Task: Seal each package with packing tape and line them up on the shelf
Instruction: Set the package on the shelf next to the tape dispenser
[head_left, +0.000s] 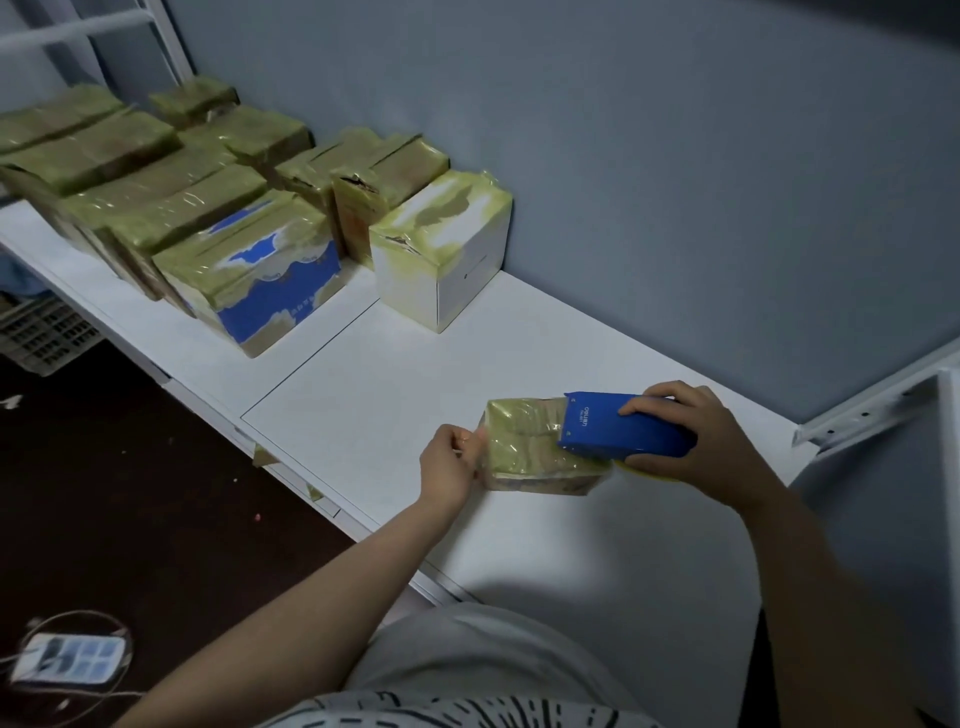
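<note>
Package (540, 449) on shelf (415, 374): your left hand (451, 463) pinches its 9 o'clock end; your right hand (698, 439) grips the blue dispenser (621, 428) over its 3 o'clock end.

Power strip (67, 659) is lying on dark floor (156, 467), cable (78, 617) looping round it. Grey crate (41, 332) is sitting at left edge. Blue-grey wall (675, 156) is running behind.

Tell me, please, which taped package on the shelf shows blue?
The blue-and-white package at the front of the row, left of the white box; the rest look brown under tape.
</note>
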